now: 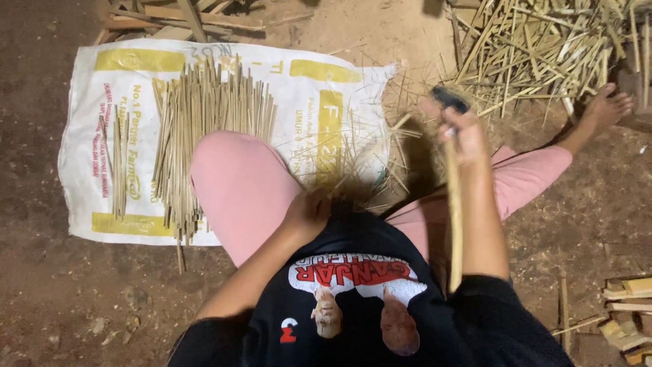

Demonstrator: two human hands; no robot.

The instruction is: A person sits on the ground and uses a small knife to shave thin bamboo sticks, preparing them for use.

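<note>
I sit on a dirt floor in pink trousers and a black shirt. My right hand (462, 132) is raised and closed around a dark-handled tool (449, 98), blurred, with a long bamboo strip (454, 217) running down along my forearm. My left hand (309, 212) rests at my lap between my knees, fingers curled; what it holds is hidden. A bundle of thin split bamboo sticks (204, 136) lies on a white and yellow woven sack (88, 136) beyond my left knee.
A loose heap of bamboo splints (543, 47) lies at the top right near my bare foot (604, 109). Wood offcuts (628, 312) sit at the lower right. More bamboo pieces (176, 17) lie above the sack. Fine shavings (360, 170) scatter near my knees.
</note>
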